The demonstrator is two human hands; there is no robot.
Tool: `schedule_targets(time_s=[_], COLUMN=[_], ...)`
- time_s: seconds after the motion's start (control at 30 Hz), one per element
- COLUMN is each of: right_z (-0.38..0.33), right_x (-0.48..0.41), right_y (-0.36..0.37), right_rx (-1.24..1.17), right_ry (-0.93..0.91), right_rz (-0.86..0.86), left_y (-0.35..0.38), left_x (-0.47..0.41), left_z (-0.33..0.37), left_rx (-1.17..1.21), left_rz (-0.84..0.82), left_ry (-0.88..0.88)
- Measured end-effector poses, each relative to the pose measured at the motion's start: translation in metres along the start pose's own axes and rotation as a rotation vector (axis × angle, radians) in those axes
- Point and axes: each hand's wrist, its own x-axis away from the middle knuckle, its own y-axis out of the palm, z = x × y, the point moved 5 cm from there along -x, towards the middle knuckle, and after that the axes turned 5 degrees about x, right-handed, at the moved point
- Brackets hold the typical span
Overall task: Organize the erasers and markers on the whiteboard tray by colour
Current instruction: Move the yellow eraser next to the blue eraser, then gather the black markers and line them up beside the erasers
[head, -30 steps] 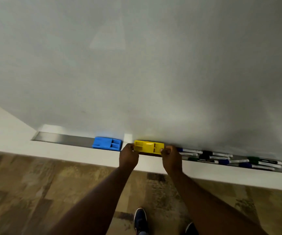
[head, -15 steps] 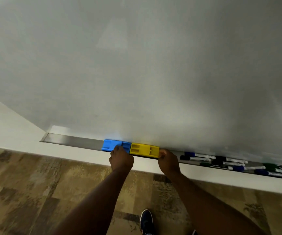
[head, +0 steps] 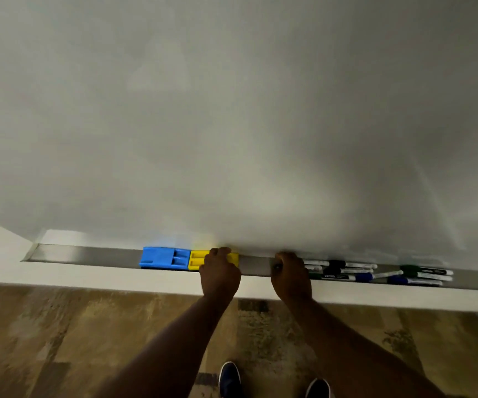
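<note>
A blue eraser (head: 164, 257) and a yellow eraser (head: 196, 260) lie end to end, touching, on the metal whiteboard tray (head: 88, 254). My left hand (head: 219, 272) lies over the right half of the yellow eraser, fingers closed on its top. My right hand (head: 289, 275) is curled over the left end of a heap of markers (head: 355, 271). A dark marker end pokes out beside its thumb. The markers have black, blue and green caps mixed together, and a second cluster of markers (head: 421, 275) lies further right.
The whiteboard (head: 232, 124) fills the upper view. A stretch of bare tray (head: 256, 264) separates the yellow eraser from the markers. Patterned carpet (head: 74, 340) and my two dark shoes (head: 230, 377) show below the white wall.
The yellow eraser has slid left until it touches the blue one. My right hand left its right end and moved right onto the markers. My left hand shifted onto the yellow eraser.
</note>
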Motion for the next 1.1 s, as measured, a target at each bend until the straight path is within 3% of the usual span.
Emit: schedule_targets(time_s=[0.1, 0.2, 0.33, 0.43, 0.67, 1.1], right_z=[0.04, 0.077, 0.115, 0.145, 0.209, 0.279], right_x=[-0.002, -0.001, -0.002, -0.002, -0.013, -0.046], right_y=[-0.009, -0.018, -0.038, -0.05, -0.083, -0.118], right_rx=[0.155, 0.235, 0.262, 0.267, 0.27, 0.339], right_ry=[-0.033, -0.075, -0.128, -0.091, -0.132, -0.237], right_rz=[-0.116, -0.208, -0.16, -0.179, -0.198, -0.152], left_y=[0.042, 0.084, 0.118, 0.135, 0.183, 0.254], left_x=[0.017, 0.034, 0.046, 0.051, 0.067, 0.103], left_z=[0.032, 0.054, 0.085, 0.107, 0.162, 0.238], left_rx=[0.111, 0.113, -0.03, -0.062, 0.128, 0.235], left_rz=[-0.143, -0.326, -0.443, -0.475, -0.456, -0.466], left_ry=[0.058, 0.006, -0.017, -0.044, -0.144, -0.077])
